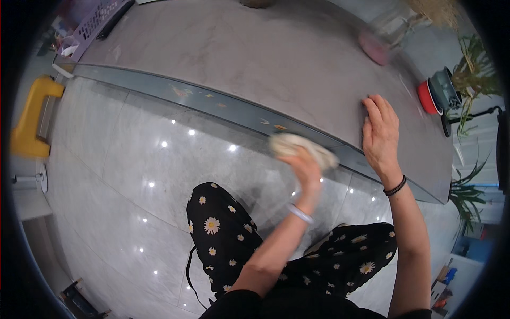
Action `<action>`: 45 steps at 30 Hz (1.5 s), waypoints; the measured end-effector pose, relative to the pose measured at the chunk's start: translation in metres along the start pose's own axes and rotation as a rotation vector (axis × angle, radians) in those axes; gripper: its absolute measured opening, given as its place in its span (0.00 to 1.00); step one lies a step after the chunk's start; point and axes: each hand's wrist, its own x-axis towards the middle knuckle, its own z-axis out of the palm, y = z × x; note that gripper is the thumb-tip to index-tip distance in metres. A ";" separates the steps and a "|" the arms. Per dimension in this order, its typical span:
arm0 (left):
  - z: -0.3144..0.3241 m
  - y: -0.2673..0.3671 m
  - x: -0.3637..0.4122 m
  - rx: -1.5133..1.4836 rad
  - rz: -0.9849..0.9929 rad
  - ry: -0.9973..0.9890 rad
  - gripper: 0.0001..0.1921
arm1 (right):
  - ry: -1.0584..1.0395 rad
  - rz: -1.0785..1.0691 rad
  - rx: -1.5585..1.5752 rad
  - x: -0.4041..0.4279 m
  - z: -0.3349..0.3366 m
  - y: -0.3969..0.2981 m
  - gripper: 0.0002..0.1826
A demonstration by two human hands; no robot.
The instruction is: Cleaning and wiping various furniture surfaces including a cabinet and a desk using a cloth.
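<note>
A pale cloth (297, 146) is bunched in my left hand (306, 169), blurred, against the cabinet's front face. That grey-blue front face (239, 107) carries small yellow and orange decorations. My right hand (380, 135) lies on the brownish-grey top (255, 67) near its front edge, holding nothing, the thumb apart from the slightly bent fingers. A white bangle circles my left wrist, and a dark bead bracelet my right.
Below is a glossy grey tile floor (119, 167). On the cabinet top stand a purple basket (93, 24), a pink vase (373, 48) and a red-and-green plant pot (436, 91). A yellow object (34, 119) stands at left. Another plant (470, 193) is at right.
</note>
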 end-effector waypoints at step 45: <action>-0.058 -0.038 0.073 -0.262 -0.053 0.012 0.23 | -0.155 -0.022 -0.141 0.008 0.014 -0.033 0.25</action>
